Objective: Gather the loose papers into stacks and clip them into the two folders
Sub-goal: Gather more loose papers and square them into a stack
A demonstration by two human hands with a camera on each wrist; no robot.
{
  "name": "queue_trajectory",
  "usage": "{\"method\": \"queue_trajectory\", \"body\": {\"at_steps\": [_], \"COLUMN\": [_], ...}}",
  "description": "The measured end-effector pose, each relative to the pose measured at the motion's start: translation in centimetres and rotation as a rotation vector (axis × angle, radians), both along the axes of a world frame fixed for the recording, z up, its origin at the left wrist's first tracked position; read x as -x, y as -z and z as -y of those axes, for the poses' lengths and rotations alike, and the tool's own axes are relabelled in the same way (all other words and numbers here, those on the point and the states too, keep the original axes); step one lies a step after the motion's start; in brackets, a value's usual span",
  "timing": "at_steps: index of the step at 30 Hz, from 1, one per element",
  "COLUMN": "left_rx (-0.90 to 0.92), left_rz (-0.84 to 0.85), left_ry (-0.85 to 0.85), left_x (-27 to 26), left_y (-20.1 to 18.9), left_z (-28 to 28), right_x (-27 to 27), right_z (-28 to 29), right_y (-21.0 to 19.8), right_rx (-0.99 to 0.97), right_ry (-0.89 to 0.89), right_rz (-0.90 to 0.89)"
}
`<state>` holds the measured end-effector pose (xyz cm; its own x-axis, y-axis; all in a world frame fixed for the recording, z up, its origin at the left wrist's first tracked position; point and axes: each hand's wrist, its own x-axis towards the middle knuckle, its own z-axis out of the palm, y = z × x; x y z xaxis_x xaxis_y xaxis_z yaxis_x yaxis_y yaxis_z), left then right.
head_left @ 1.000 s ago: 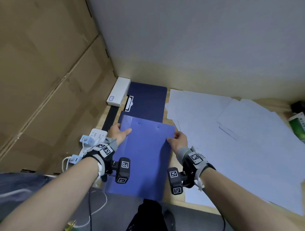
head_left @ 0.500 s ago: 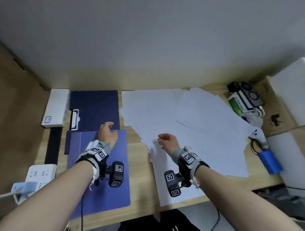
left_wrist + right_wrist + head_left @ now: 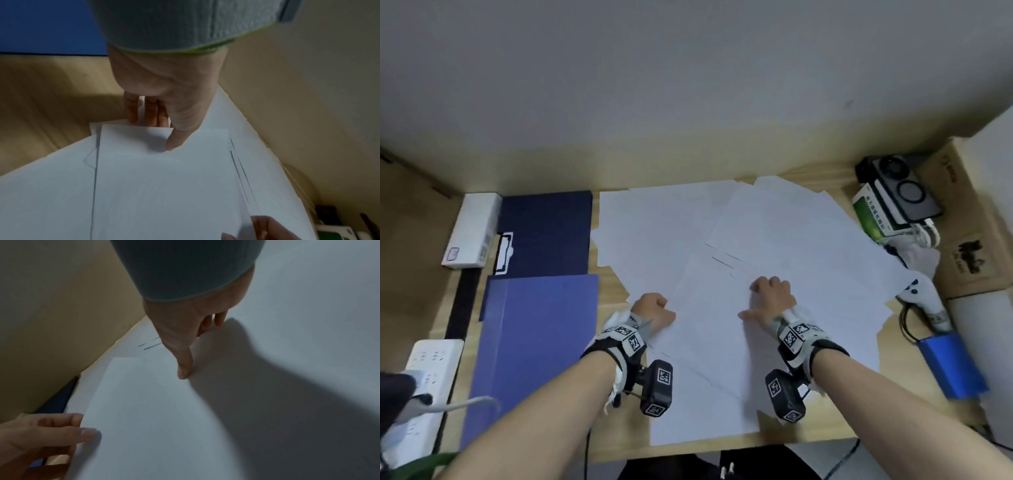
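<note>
Loose white papers [image 3: 774, 233] lie scattered over the wooden desk [image 3: 613, 442]. At the left lie a dark navy folder [image 3: 548, 233] with its clip [image 3: 504, 253] and, nearer to me, a light blue folder [image 3: 534, 342], both lying flat. My left hand [image 3: 654, 308] pinches the left corner of the top sheet [image 3: 164, 186], thumb [image 3: 174, 142] on top and fingers [image 3: 152, 112] beneath. My right hand [image 3: 767, 298] holds the same sheet's right edge, with the thumb [image 3: 184, 368] pressed on it and the fingers curled.
A white box [image 3: 472, 229] and a power strip [image 3: 428, 373] sit left of the folders. On the right are a green-white carton [image 3: 869, 219], a black device [image 3: 900, 192], a blue power bank [image 3: 952, 366], a white controller [image 3: 921, 291] and a cardboard box [image 3: 969, 240]. A wall runs behind the desk.
Both hands have left the light blue folder and moved right onto the papers. The left hand now pinches a sheet corner, and the right hand has shifted further right along that sheet.
</note>
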<state>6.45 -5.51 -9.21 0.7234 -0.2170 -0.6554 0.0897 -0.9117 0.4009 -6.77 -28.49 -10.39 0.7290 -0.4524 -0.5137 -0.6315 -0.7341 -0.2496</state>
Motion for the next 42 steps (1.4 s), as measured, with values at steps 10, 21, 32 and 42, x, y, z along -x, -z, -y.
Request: {"method": "queue_trajectory", "body": {"at_steps": [10,21,32,42], "left_rx": [0.081,-0.26,0.001,0.194], "left_rz": [-0.06,0.18,0.03,0.245], "left_ry": [-0.081,-0.369,-0.462,-0.387], "left_x": [0.4,1.1,-0.3,1.0], "left_y": [-1.6,1.6,2.8,-0.9], "left_z": [-0.5,0.7,0.2,-4.2], "right_x": [-0.4,0.6,3.4,0.7], "right_z": [4.6,6.2,7.8,5.2], "right_y": [-1.8,-1.4,-0.6,-1.6], "right_rx": [-0.323,-0.031,0.008,0.107], "right_ry": [-0.242,-0.31,-0.191,-0.124], "right_rz": [0.075,0.073,-0.073,-0.131]}}
